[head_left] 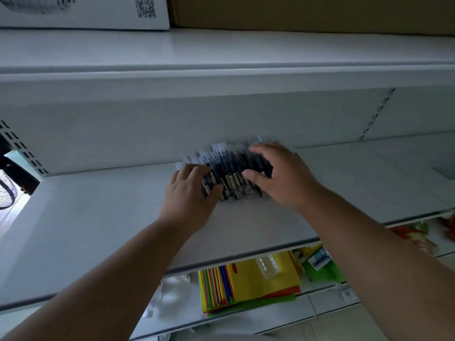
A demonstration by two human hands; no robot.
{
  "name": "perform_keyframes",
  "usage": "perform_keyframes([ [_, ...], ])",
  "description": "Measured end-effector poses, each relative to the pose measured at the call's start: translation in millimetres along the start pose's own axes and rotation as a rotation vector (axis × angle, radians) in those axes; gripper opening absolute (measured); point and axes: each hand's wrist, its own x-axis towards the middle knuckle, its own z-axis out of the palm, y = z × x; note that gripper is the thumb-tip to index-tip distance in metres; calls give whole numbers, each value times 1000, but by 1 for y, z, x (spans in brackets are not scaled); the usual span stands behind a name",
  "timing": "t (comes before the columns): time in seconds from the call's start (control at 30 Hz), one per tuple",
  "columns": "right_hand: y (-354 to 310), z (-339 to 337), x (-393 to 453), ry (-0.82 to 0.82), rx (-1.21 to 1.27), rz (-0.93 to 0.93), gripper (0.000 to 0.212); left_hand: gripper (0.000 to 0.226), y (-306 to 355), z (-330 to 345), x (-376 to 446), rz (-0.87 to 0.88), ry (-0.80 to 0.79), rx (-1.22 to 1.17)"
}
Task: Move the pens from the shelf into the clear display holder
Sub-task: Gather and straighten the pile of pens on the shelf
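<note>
Dim, bluish cast; daylight frm left; motion blur, wide-angle edge warp.

Both hands on the pile of dark pens (229, 168) at the back of the white shelf (98, 217) — left hand (189, 195) cupping one end, right hand (278, 175) spread over the other.

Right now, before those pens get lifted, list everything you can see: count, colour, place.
pens: one pile, too many to count, dark with clear caps, at the back of the shelf
shelf: one, white, under the pens
white box: one, upper shelf, top left
cardboard box: one, brown, upper shelf, top right
colourful folders: one stack, yellow, green, red, blue, on the lower shelf
plastic bottle: one, clear, lying on the folders
fan: one, black, far left
left hand: touches the pile's left side
right hand: rests on the pile's right side
</note>
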Motion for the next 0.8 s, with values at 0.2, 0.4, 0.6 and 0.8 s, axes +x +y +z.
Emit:
perform_keyframes([
  [0.2, -14, -18, -2, 168, -15, -41, 46, 57, 11, -1, -2, -6, -9, 52],
  [0.4, -15, -22, 6, 125, -63, -79, 28, 59, 5, 2, -5, -99, -21, 121],
  [0.6, -6, -5, 13, -63, -95, 58, 23, 55, 0, 3, -8, -160, -7, 135],
  [0.8, -5, 12, 20, -215, -150, 180, 24, 55, -5, 2, -10, -176, -6, 112],
])
